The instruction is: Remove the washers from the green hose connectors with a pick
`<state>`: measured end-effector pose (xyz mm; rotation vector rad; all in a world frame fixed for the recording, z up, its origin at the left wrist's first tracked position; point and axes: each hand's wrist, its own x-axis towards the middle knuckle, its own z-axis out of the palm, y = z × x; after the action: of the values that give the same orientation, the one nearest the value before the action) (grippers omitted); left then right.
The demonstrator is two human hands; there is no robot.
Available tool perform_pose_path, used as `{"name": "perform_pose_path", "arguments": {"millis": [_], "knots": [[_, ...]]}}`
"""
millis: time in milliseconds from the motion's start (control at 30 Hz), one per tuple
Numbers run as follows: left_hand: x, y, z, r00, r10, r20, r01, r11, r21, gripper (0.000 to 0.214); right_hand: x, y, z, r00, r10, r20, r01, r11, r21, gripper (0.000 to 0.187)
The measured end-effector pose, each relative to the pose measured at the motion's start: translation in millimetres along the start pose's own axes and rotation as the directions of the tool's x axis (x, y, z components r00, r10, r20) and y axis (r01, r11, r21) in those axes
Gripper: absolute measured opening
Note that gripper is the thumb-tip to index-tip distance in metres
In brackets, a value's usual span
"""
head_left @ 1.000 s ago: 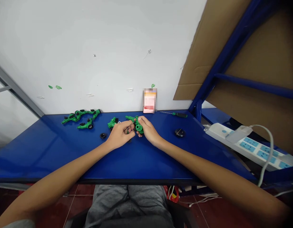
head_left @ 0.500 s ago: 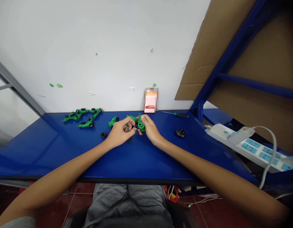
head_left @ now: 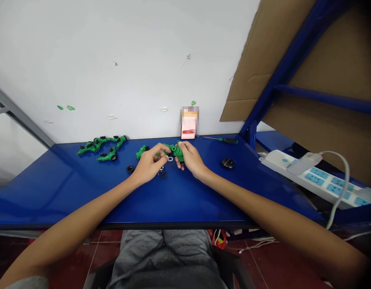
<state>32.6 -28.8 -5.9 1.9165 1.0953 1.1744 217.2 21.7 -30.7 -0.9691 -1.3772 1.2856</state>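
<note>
My right hand (head_left: 191, 158) is closed around a green plastic hose valve fitting (head_left: 177, 152), its round outlet facing up. My left hand (head_left: 149, 162) is beside it, index finger stretched toward the fitting. A small white ring washer (head_left: 170, 159) shows at the left thumb tip, apparently pinched there. More green plastic lies behind the left fingers, partly hidden. Another green fitting (head_left: 141, 152) is left of that hand. Close by are a black ring cap (head_left: 130, 169) and a small black part (head_left: 164, 175), with tiny pieces near the left wrist I cannot make out.
Several green valve fittings with black levers (head_left: 107, 155) lie at the back left of the blue table (head_left: 179, 200). A phone (head_left: 188, 125) leans on the wall. Rightward are a screwdriver (head_left: 228, 140), a black rounded object (head_left: 228, 163) and a white power strip (head_left: 321, 176).
My left fingers have drawn slightly away from the fitting, and the white washer now shows at their tips. The fitting has turned a little in my right hand. The camera view has shifted slightly.
</note>
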Motion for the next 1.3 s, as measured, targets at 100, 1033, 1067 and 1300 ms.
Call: {"name": "perform_pose_path", "arguments": {"millis": [100,1033,1067,1300], "knots": [[3,-3,-1.7,0.999,-0.025,-0.023,0.023,0.998,-0.052,0.02,1,1,-2,1.0,0.016,-0.013,-0.016,1.0,-0.018,0.041],[3,-1,-12.9,0.976,0.197,0.091,-0.213,0.951,0.223,0.014,-4,-2,2,0.948,0.115,0.297,-0.196,0.946,0.258,0.039],[3,-1,-11.8,0.986,0.14,0.091,-0.152,0.978,0.145,0.015,-5,-3,1,0.942,0.11,0.316,-0.205,0.936,0.285,0.039],[-2,2,1.1,0.997,0.013,0.072,-0.007,0.996,-0.084,0.022,-7,-7,2,0.943,0.094,0.32,-0.206,0.918,0.339,0.04]]}}
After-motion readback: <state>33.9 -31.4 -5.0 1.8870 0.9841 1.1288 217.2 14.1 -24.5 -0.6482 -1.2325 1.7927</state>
